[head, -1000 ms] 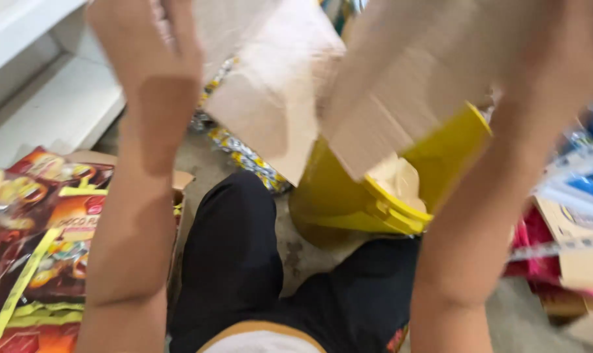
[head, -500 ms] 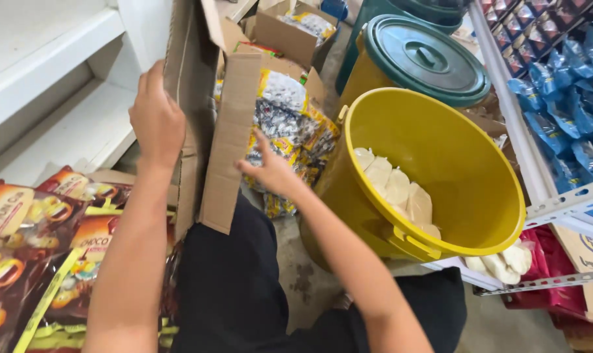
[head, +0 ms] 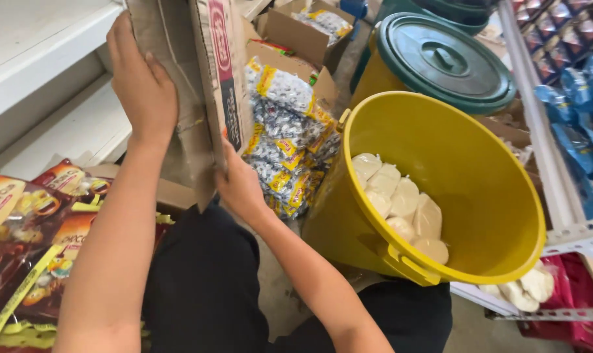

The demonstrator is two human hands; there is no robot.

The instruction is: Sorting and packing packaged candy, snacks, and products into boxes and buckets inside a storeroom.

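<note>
Cardboard box (head: 198, 72) flattened, upright: my left hand (head: 139, 85) clamped on its left face, right hand (head: 239, 186) gripping near edge; yellow bucket (head: 479, 176) right.

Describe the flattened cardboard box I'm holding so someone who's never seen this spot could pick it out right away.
Start at the big open yellow bucket of white bags, then look left past the stack of clear candy bags. The flattened cardboard box stands upright there, gripped by the left hand and right hand. Unlike the open cartons behind, it is folded flat and held off the floor.
</note>
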